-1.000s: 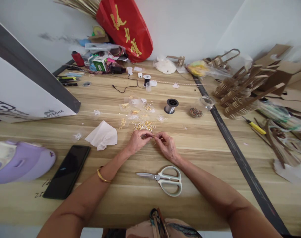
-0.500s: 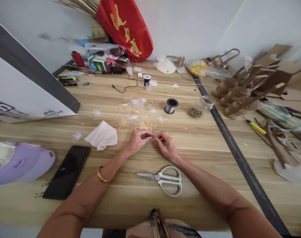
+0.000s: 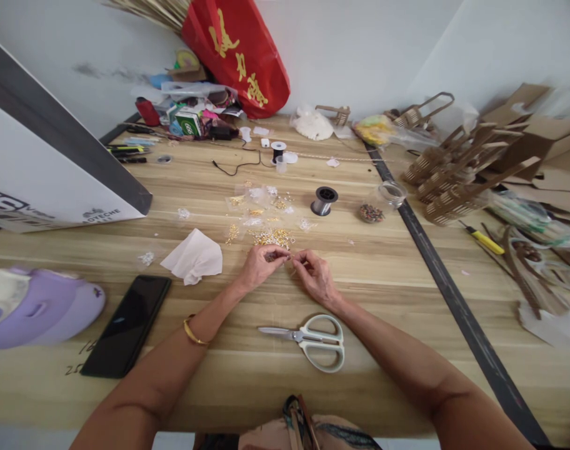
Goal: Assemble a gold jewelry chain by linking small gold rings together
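Observation:
My left hand [image 3: 262,267] and my right hand [image 3: 314,273] meet over the wooden table, fingertips nearly touching. Each is closed in a pinch between thumb and forefinger. Whatever lies between the fingertips is too small to name. Just beyond the fingers is a pile of gold and silver beads [image 3: 273,237]. Scissors with pale handles [image 3: 322,342] lie below my hands, blades pointing left. A spool of fine clear line [image 3: 324,200] stands farther back, to the right of the beads.
A white cloth [image 3: 194,256] and a black phone [image 3: 126,326] lie on the left, near a purple-and-white device [image 3: 41,306]. To the right are a dish of mixed beads [image 3: 371,213], a clear round container [image 3: 392,194], small woven baskets [image 3: 447,194] and a yellow-handled tool [image 3: 487,241].
My fingertips have shifted very slightly, with both hands still pinched together at the same spot. Nothing else on the table has moved.

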`<action>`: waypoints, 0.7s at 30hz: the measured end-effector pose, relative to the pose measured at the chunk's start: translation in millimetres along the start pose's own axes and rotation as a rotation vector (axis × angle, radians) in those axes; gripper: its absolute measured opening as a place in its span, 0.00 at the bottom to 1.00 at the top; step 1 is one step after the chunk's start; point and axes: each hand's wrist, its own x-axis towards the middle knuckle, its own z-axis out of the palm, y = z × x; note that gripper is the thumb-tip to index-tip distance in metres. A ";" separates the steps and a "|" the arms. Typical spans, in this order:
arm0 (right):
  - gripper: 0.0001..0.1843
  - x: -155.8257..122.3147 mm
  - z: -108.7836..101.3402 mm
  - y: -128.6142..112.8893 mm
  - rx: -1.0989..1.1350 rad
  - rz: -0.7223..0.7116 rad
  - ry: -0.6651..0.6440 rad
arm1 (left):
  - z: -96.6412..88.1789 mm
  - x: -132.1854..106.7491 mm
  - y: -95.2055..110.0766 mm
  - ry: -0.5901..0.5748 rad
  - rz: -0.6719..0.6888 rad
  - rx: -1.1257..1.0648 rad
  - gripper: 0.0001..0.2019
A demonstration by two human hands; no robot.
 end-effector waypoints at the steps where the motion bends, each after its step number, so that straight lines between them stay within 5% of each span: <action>1: 0.09 0.0 0.1 0.1 -0.001 -0.004 0.003 | 0.1 0.0 -0.3 0.001 -0.001 -0.004 0.06; 21: 0.10 0.0 0.2 4.6 -0.008 -0.004 0.005 | 1.2 0.6 -6.2 0.016 -0.010 -0.049 0.07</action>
